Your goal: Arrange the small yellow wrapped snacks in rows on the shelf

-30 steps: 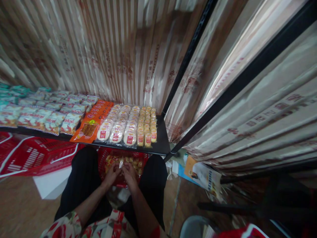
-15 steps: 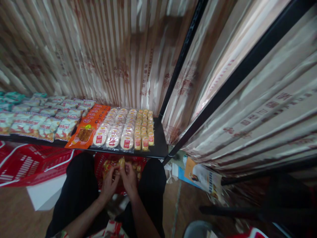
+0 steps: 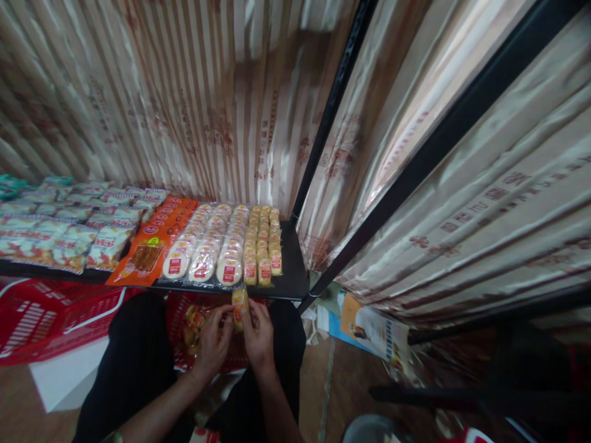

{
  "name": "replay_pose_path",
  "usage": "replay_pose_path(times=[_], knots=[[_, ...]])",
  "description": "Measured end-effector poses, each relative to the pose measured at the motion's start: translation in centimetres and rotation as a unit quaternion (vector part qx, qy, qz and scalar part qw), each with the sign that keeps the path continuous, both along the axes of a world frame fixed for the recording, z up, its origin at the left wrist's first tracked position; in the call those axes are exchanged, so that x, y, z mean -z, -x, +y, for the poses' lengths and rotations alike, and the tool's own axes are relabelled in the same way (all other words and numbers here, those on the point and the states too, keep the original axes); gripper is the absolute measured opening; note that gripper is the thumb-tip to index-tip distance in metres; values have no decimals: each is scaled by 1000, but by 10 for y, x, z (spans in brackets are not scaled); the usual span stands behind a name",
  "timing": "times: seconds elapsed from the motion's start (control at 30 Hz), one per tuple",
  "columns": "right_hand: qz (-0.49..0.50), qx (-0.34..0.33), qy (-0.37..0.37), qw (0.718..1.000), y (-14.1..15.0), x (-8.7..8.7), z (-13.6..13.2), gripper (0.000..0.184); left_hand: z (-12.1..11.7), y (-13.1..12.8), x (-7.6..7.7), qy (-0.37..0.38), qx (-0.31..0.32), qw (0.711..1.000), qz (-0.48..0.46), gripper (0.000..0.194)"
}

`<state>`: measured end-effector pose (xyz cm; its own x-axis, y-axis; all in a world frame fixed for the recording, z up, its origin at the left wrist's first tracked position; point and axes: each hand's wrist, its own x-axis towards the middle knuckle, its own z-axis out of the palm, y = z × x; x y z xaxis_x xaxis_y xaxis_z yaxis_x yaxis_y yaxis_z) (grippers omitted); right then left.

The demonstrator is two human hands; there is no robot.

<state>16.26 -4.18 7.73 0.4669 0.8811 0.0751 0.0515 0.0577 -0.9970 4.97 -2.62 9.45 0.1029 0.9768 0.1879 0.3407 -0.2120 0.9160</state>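
Observation:
A small yellow wrapped snack cake (image 3: 239,303) stands upright between my hands, just in front of the shelf edge. My right hand (image 3: 259,337) pinches it from the right, thumb on the near face. My left hand (image 3: 213,343) is closed with its fingertips at the pack's left edge. Below them, a red basket (image 3: 174,311) between the knees holds more yellow packs (image 3: 191,326). On the black shelf (image 3: 294,264) are rows of similar yellow packs (image 3: 264,269), beside round white wrapped biscuits (image 3: 201,268).
Left on the shelf lie an orange snack bag (image 3: 144,252) and several white bags (image 3: 71,246). Another red basket (image 3: 55,314) with white handles is at lower left. Black frame posts (image 3: 330,117) and a striped curtain (image 3: 217,92) bound the shelf. Printed packaging (image 3: 373,326) lies on the floor at right.
Both hands have risen from over the basket toward the shelf edge and shifted slightly right, bringing the yellow snack cake with them. The view has shifted a little.

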Motion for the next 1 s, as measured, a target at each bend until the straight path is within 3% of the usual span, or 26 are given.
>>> replay_pose_path(times=[0.23,0.47,0.63,1.0], knots=[[-42,94,-23,994,-34,-36,10,42,27,-40,-42,17,101,994,-44,33],[-182,162,1,970,-73,-65,31,39,64,-77,-63,30,143,987,-69,34],[-225,173,4,959,-92,-79,51,41,86,-98,-80,30,151,987,-46,32],[-297,180,5,938,-118,-92,88,40,130,-136,-88,46,174,980,-89,29]])
